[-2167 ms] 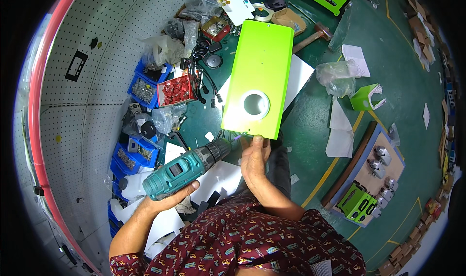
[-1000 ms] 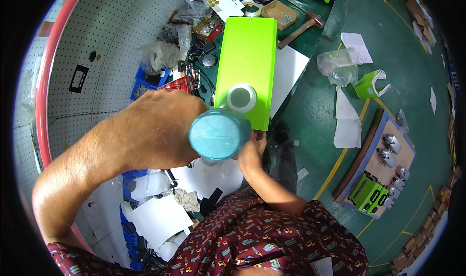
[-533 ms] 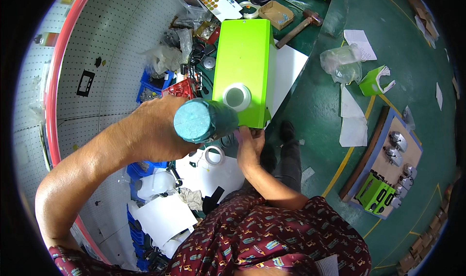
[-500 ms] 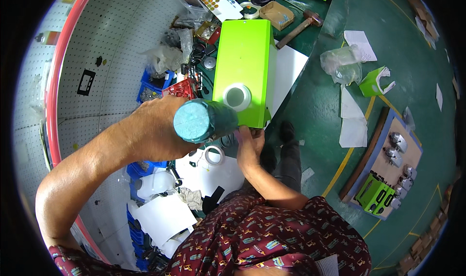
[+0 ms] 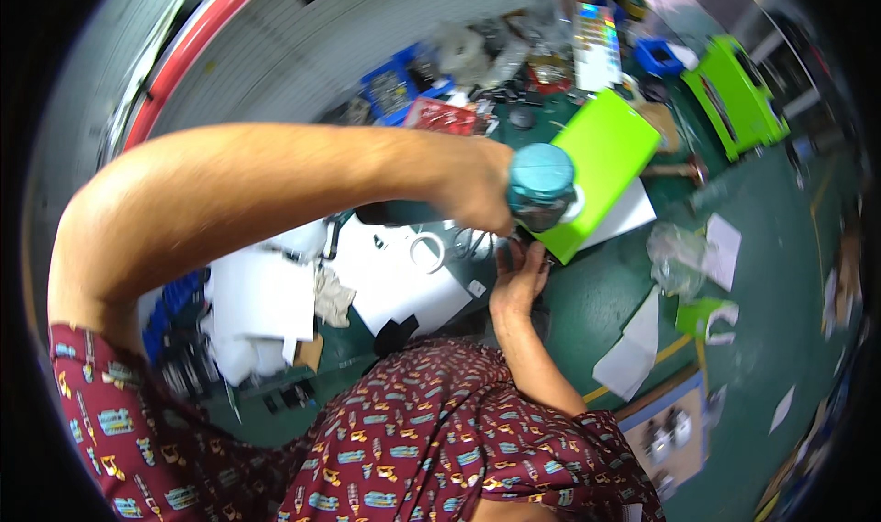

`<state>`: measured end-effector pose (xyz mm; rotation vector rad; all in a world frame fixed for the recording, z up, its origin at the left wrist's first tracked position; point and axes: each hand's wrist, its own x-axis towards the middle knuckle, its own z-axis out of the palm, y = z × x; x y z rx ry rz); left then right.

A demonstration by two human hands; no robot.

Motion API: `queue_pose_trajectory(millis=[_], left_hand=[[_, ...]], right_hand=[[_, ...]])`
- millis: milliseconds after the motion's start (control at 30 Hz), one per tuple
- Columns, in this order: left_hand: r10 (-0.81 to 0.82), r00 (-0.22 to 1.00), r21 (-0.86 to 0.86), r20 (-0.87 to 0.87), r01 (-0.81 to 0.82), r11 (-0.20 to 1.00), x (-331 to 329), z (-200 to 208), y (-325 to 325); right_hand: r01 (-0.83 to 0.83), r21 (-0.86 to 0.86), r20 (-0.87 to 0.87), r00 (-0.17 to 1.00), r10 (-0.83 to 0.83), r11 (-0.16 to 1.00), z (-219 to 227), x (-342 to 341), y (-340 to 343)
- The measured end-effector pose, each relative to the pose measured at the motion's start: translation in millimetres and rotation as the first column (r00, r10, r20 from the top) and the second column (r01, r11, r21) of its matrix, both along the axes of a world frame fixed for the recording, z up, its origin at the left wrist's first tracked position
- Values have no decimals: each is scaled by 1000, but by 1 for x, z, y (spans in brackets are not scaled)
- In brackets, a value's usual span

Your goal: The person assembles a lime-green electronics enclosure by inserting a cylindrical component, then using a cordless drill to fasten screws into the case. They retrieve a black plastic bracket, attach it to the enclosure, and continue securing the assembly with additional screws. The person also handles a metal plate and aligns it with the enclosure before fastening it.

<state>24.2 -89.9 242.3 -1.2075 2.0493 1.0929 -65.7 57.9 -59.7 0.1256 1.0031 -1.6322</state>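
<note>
A teal power drill [image 5: 540,175] is in the grip of my left hand [image 5: 477,187], whose fingers are partly hidden behind it. The drill's front end points down at the near end of a bright green sheet-metal housing [image 5: 606,155]. A white ring [image 5: 574,206] on the housing shows partly behind the drill. My right hand [image 5: 518,283] is at the housing's near corner, fingers curled up close to the drill's front. What those fingertips pinch is too small and blurred to make out.
White sheets and a tape roll [image 5: 427,252] lie near my left arm. Beyond are blue bins [image 5: 395,90], a red tray [image 5: 440,116] and a hammer [image 5: 684,169]. Another green housing [image 5: 734,95] stands at the far right. Plastic bags [image 5: 677,258] and paper lie on the right.
The view has swung, so the bench and green housing appear tilted and farther right. My left arm reaches farther across with the drill. My right hand stays by the housing's near edge.
</note>
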Motion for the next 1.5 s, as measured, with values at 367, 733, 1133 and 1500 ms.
queue_pose_trajectory(millis=[367, 733, 1133, 1500], left_hand=[[417, 737, -196, -532, -586, 786, 83, -36, 131], [928, -33, -280, -370, -949, -145, 93, -311, 320], [828, 230, -272, -512, -957, 98, 192, -412, 314], [-120, -972, 834, -201, -105, -542, 358, -397, 208]], right_hand=[[-884, 189, -27, 431, 902, 428, 12, -102, -8], [-940, 336, -269, -157, 950, -60, 19, -94, -15], [-854, 518, -326, -252, 911, -51, 12, -77, 31], [-794, 602, -297, -131, 946, 79, 26, -57, 62]])
